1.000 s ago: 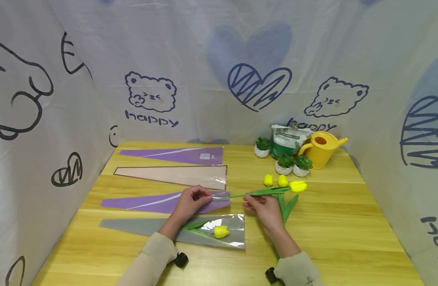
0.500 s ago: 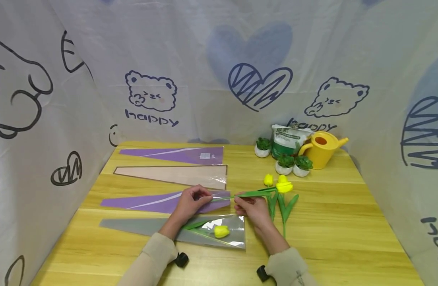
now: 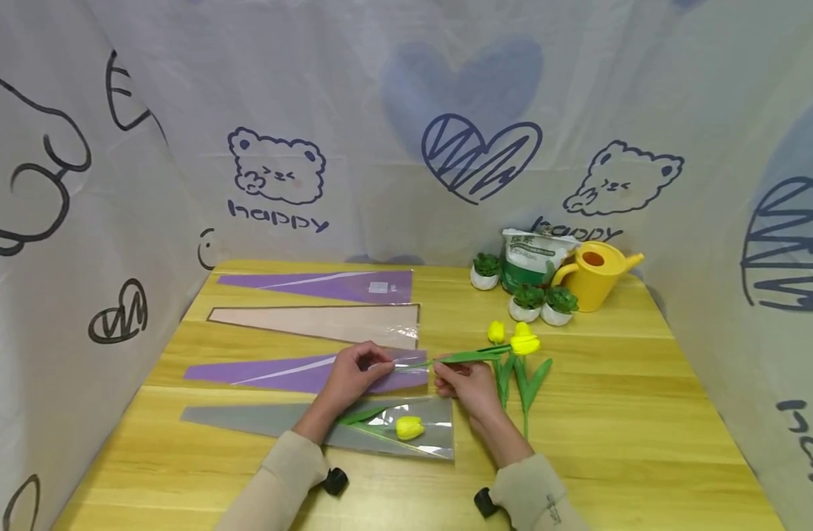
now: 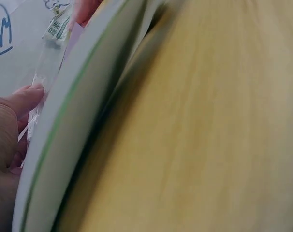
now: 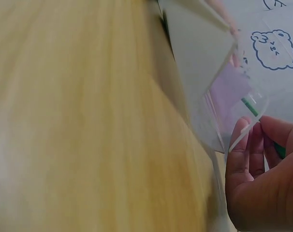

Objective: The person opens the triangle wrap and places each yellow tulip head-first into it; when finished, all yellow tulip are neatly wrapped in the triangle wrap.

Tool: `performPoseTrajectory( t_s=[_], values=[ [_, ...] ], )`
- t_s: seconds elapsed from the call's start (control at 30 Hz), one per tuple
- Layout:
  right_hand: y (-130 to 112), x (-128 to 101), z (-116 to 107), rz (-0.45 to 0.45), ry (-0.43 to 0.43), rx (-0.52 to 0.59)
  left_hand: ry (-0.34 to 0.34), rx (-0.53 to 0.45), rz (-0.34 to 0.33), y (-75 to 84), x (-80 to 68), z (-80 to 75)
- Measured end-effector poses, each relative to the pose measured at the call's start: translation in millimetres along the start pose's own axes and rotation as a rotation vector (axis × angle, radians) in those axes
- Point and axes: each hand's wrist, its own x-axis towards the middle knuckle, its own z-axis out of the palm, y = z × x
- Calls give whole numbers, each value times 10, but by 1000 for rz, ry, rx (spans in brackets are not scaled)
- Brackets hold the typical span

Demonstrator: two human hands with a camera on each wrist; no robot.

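A tulip is pinched by the right hand, while the purple sleeve's mouth is pinched by the left hand.

Right hand with fingers curled around a green stem; clear wrapper just above it, wooden table left

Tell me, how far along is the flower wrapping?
One yellow tulip already lies inside the grey sleeve. In hand: the left hand pinches the stem end of a second tulip at the purple sleeve, while the right hand holds its stem. Two tulips, a pink sleeve and another purple one lie untouched.
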Motion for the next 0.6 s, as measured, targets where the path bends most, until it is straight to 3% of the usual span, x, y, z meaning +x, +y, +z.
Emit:
performPoseTrajectory(
  t_s=[0.33,0.6],
  values=[
    [-16,26,55,17,-38,-46,-23,20,17,110,9,33],
    [-15,35,73,43,-53,-62,-3,48,-22,-156,67,98]
  ],
)
